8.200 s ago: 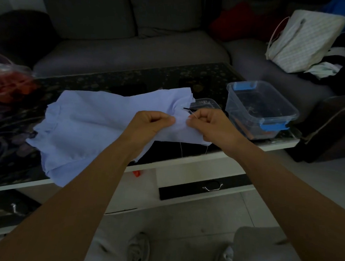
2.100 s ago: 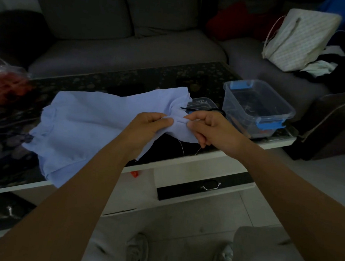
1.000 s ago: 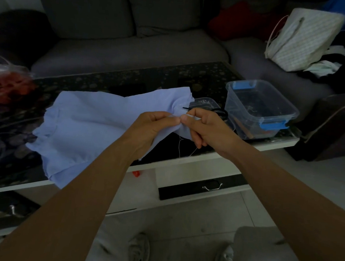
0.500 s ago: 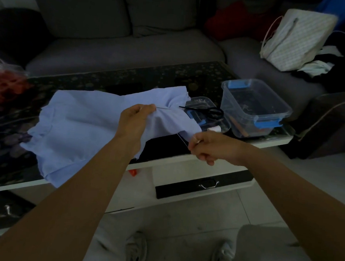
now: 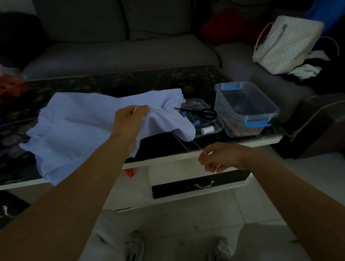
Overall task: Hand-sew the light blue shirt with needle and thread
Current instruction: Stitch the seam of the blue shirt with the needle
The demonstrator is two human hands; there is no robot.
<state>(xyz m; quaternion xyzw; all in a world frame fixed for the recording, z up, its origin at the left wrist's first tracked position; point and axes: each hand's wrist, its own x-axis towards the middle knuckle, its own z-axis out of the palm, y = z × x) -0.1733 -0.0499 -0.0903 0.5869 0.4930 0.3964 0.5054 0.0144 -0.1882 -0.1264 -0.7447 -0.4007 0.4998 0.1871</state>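
The light blue shirt (image 5: 76, 128) lies spread over the dark table (image 5: 102, 81), its right part lifted. My left hand (image 5: 128, 121) grips a fold of the shirt, and a thin needle (image 5: 157, 109) juts from the cloth just right of its fingertips. My right hand (image 5: 219, 157) is lower right, in front of the table edge, pinching the white thread (image 5: 184, 144). Two strands run taut from the shirt's hanging corner down to that hand.
A shallow clear lid (image 5: 218, 126) beside the shirt carries black scissors (image 5: 197, 112) and a white thread spool (image 5: 207, 130). A clear box with blue clips (image 5: 244, 108) stands right of it. A grey sofa (image 5: 120, 52) and a white bag (image 5: 288, 44) sit behind; a drawer handle (image 5: 203, 185) is below.
My right hand left the shirt and moved down and right, drawing the thread out taut. My left hand kept its grip on the fold.
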